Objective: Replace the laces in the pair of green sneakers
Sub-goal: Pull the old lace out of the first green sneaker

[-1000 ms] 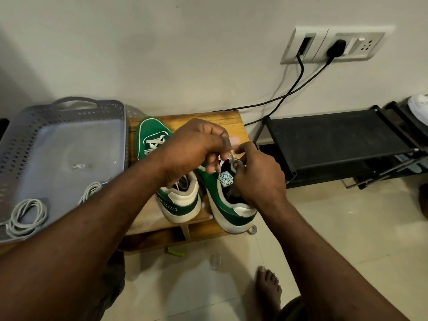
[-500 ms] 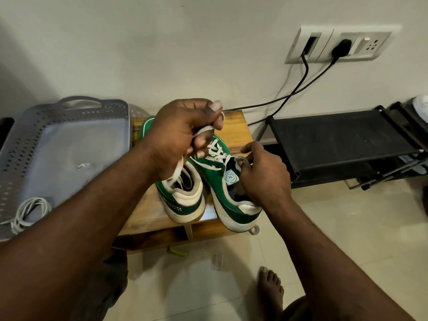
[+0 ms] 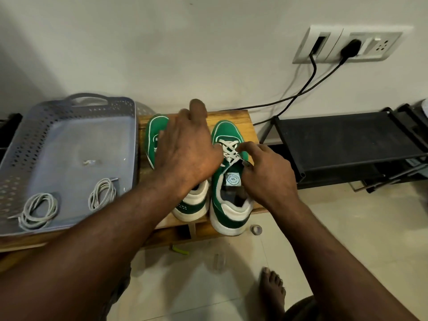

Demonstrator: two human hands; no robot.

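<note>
Left hand (image 3: 185,156) lowered, right sneaker (image 3: 228,133) half-laced

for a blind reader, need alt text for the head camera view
A person's right hand pinches the white lace of one green sneaker on a wooden bench, while the left hand spreads open over the other sneaker. Two coiled laces lie in a grey tray to the left.

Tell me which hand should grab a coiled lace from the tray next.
Left. The left hand is open over the left sneaker, beside the tray holding the coiled laces; the right hand pinches the lace on the right sneaker, farther away.
</note>
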